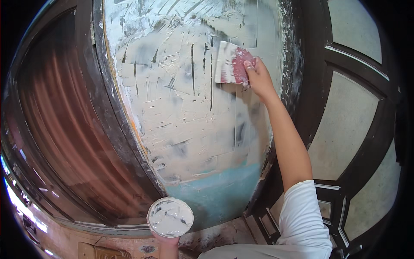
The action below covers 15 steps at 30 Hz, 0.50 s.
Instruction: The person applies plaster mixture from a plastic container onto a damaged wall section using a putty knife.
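Observation:
My right hand point(260, 78) grips a red putty spreader point(242, 64). White filler is smeared over its wide blade, which lies against the wall panel point(164, 116) right of its middle. Low in front of me, my left hand point(165, 240) supports a round tub point(149, 220) from beneath; most of its fingers are hidden under it. White putty point(176, 219) with dark streaks shows inside the tub. Uneven off-white filler coats most of the panel, with dark gouges and grey patches showing through. Along its bottom runs a bare blue-green strip point(220, 190).
Dark frames border the panel on both sides. To the left, a glazed panel shows a reddish-brown curtain point(64, 99). Dark wooden framing with pale panes point(345, 125) stands at the right. A brown object point(101, 251) sits on the floor at lower left.

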Tool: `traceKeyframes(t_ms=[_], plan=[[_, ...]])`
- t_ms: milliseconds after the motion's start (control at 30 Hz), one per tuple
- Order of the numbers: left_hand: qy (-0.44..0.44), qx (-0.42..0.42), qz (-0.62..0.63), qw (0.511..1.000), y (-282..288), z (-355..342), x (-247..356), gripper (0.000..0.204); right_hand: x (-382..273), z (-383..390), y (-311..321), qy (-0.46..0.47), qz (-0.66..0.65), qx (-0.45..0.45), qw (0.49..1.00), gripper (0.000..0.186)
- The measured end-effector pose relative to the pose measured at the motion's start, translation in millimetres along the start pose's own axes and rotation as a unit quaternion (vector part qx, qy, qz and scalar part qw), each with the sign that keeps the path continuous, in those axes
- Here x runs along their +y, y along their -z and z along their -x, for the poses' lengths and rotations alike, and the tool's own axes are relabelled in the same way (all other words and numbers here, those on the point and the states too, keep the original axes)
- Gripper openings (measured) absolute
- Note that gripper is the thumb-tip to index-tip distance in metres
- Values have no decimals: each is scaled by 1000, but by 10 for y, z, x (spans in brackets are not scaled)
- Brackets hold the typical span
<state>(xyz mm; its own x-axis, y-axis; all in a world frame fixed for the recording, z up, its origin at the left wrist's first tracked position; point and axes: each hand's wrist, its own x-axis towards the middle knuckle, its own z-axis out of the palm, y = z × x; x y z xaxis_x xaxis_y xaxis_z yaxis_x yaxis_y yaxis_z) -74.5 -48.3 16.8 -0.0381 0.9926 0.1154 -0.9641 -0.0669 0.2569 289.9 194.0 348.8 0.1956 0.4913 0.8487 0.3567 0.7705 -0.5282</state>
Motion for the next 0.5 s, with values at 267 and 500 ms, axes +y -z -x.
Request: traceKeyframes(t_ms=[267,500], plan=[[-5,4,-7,1000,70,-49,-86,63,-112,-54,62,28,112,1,993,28],[1,14,-11,1000,-8,1,-100,62,-241,-170,23,17,155,-7,988,31]])
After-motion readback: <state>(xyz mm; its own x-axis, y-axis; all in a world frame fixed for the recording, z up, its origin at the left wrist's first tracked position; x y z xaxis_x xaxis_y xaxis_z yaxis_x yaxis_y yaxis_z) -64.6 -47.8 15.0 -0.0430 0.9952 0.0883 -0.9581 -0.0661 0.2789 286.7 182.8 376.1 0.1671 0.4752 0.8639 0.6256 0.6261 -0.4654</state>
